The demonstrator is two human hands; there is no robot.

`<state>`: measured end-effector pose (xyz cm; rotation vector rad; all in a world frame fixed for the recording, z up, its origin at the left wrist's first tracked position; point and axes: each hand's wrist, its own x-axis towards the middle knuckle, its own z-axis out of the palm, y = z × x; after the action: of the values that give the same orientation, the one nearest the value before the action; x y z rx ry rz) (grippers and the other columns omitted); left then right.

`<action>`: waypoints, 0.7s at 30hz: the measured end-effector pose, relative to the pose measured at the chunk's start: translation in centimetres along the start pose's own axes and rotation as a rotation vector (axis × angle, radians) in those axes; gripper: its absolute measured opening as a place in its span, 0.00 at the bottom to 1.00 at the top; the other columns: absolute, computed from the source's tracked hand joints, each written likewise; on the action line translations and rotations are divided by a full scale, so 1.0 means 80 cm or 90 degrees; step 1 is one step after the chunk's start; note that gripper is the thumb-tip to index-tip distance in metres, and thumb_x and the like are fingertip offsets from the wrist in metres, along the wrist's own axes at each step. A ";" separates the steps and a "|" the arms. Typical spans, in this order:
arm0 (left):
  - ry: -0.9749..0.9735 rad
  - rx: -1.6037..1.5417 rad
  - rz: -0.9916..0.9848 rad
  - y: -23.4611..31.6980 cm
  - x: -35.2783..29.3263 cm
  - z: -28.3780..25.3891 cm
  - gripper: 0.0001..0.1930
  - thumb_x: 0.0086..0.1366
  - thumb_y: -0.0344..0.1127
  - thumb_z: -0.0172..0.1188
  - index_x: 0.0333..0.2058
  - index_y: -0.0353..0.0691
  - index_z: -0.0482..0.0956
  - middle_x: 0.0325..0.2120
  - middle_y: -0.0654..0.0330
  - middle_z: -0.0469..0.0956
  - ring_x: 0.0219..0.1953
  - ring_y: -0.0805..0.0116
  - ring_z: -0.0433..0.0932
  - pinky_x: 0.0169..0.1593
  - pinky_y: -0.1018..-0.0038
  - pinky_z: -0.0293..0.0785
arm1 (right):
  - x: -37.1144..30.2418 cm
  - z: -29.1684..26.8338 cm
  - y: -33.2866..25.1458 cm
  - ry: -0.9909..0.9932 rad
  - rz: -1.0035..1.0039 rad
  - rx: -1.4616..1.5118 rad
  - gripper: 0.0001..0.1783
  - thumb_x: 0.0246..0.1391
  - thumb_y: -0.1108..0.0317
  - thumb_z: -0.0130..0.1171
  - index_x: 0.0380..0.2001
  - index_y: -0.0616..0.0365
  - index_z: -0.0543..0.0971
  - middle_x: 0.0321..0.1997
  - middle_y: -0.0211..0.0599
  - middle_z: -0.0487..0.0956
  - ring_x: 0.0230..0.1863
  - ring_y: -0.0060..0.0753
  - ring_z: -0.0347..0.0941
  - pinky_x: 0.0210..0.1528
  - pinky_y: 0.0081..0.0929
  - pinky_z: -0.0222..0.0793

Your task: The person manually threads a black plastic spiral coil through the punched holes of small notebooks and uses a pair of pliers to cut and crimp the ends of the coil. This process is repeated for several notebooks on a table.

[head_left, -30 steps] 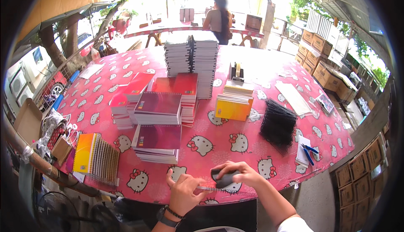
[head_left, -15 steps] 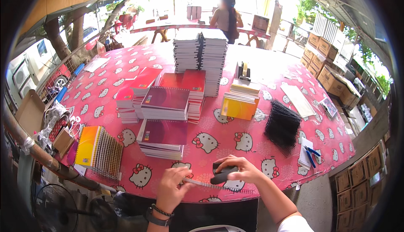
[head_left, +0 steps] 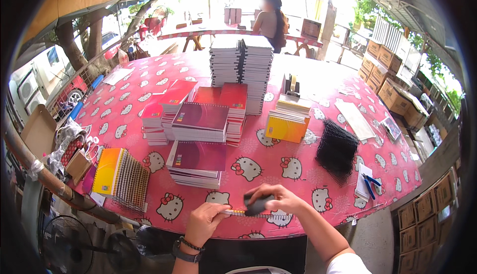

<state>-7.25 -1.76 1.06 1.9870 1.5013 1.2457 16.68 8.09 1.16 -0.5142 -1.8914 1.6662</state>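
Note:
My left hand pinches one end of a thin notebook, seen edge-on above the near table edge. A spiral binding coil runs along that edge and sticks out to the right. In my right hand is a dark, block-like tool, its fingers wrapped over the top. It rests on or just above the coil; contact is hard to make out. Beyond my hands lie purple notebooks in a stack. Standing at the left is a row of yellow spiral notebooks.
Tall white stacks of bound pages stand mid-table behind red notebooks. To the right are yellow notebooks, a tape dispenser, a pile of black coils and blue-handled pliers. A person stands beyond the table.
My right hand has moved the dark tool left along the coil, nearer to my left hand. My left hand keeps its grip on the notebook. The whole view has shifted slightly.

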 end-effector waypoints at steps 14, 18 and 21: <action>-0.003 -0.036 -0.063 0.000 0.003 0.005 0.18 0.50 0.24 0.65 0.42 0.41 0.80 0.30 0.57 0.80 0.30 0.65 0.79 0.31 0.73 0.74 | 0.015 0.002 -0.005 -0.063 0.002 0.016 0.27 0.47 0.46 0.63 0.42 0.56 0.80 0.50 0.41 0.77 0.54 0.40 0.69 0.54 0.37 0.63; -0.004 -0.083 -0.052 -0.006 0.004 0.011 0.15 0.49 0.24 0.66 0.39 0.41 0.81 0.29 0.57 0.80 0.29 0.65 0.79 0.31 0.73 0.74 | 0.017 -0.015 -0.009 -0.012 0.058 -0.345 0.29 0.43 0.46 0.67 0.43 0.56 0.80 0.57 0.46 0.72 0.57 0.48 0.66 0.59 0.42 0.60; 0.009 -0.107 -0.034 -0.006 0.004 0.014 0.13 0.49 0.25 0.67 0.36 0.41 0.82 0.28 0.58 0.79 0.28 0.66 0.78 0.31 0.73 0.74 | -0.004 -0.020 -0.022 0.128 0.017 -0.677 0.28 0.43 0.52 0.68 0.45 0.56 0.77 0.59 0.45 0.70 0.57 0.50 0.65 0.58 0.41 0.63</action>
<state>-6.63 -1.03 0.23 1.8222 1.3975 1.3196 18.09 8.84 2.92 -1.0467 -2.4840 0.4477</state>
